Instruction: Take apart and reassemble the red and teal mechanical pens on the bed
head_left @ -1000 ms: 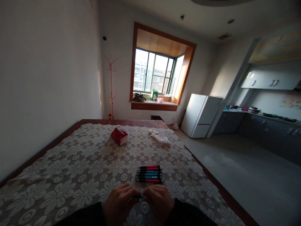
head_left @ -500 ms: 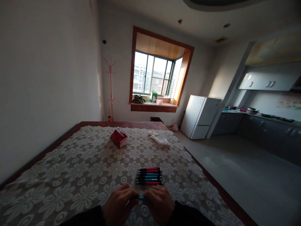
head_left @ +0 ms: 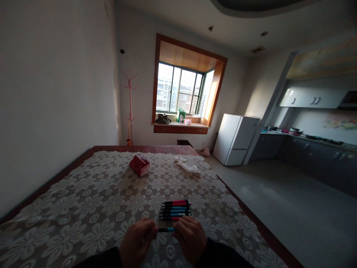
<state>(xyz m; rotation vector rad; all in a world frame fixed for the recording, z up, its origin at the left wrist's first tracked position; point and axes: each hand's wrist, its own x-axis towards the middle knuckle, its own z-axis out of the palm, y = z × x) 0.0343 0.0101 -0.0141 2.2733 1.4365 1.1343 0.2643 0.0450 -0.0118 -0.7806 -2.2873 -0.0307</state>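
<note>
Two hands pinching one blue pen over a lace-covered table

Nearest the camera, the left hand [head_left: 138, 242] and the right hand [head_left: 191, 238] are gripping a blue pen [head_left: 166, 229] between them, the fingers of each curling shut around one end, so that only its middle is showing just above the tablecloth [head_left: 83, 201]. Just beyond the knuckles, a row of red and blue pens [head_left: 174, 209] is lying side by side. Farther along the table, a red packet [head_left: 140, 165] and a crumpled white wrapper [head_left: 189, 166] are sitting apart. Against the far wall, a white fridge [head_left: 236, 139] is standing beside the window [head_left: 184, 91].
</note>
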